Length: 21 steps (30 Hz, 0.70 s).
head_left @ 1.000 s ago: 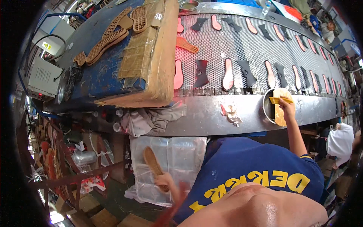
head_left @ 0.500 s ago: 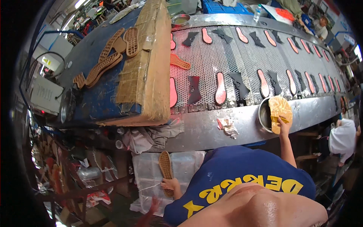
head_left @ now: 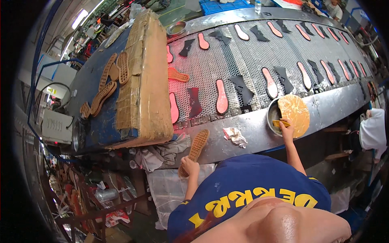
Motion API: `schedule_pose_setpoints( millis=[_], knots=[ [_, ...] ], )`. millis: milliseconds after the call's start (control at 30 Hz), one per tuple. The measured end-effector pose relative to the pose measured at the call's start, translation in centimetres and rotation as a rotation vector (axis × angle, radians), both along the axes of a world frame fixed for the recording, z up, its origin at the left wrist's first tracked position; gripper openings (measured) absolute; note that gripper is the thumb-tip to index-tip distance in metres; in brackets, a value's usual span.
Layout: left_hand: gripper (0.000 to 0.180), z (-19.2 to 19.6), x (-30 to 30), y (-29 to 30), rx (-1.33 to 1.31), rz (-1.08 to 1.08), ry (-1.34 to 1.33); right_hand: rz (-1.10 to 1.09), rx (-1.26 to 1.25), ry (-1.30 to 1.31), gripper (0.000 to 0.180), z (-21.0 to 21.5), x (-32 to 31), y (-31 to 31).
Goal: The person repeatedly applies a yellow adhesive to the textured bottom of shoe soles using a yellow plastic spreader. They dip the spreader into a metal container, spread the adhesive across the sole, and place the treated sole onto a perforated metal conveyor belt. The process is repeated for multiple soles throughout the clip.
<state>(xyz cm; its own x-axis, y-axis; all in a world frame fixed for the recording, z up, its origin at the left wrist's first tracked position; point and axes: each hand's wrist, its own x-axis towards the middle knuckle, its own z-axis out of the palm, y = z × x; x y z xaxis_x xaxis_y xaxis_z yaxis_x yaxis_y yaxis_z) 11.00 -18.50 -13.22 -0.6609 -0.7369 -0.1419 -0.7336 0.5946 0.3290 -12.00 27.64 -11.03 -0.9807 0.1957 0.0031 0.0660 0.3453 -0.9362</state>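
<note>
In my left hand, closed around its lower end, is a tan shoe sole with a patterned tread, tilted over the near edge of the metal table. My right hand pinches a small flat yellow handle; its far end, at the bowl, is too small to make out. The metal bowl stands on the table's front ledge, partly covered by a wrinkled yellowish-tan disc. Beside the bowl lies a crumpled, stained white tissue.
Behind the ledge, a mesh conveyor carries rows of pink-faced soles and black cut pieces. At left, a blue-topped housing edged with cardboard bears several brown soles. Grey cloth hangs off the edge. A person is at far right.
My left hand has raised the sole from above the plastic sheet to the table edge. My right hand, with the yellow handle, has shifted across the disc toward the bowl. The view has turned slightly.
</note>
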Motion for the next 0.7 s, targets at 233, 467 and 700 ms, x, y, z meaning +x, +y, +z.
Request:
schedule_pose_setpoints(
  millis=[233, 467, 700],
  knots=[
    [0.055, 2.0, -2.9, 0.4, -0.045, -0.145, -0.261, -0.045, 0.345, 0.205, 0.018, 0.4, -0.1, -1.7],
    [0.075, 6.1, -4.3, 0.1, 0.552, -0.247, -0.115, -0.07, 0.536, 0.219, 0.016, 1.0, 0.0, -2.1],
    [0.075, 11.8, -5.7, 1.2, 0.245, -0.569, 0.069, -0.113, 0.813, 0.3, 0.017, -1.1, -0.2, -1.9]
  ],
)
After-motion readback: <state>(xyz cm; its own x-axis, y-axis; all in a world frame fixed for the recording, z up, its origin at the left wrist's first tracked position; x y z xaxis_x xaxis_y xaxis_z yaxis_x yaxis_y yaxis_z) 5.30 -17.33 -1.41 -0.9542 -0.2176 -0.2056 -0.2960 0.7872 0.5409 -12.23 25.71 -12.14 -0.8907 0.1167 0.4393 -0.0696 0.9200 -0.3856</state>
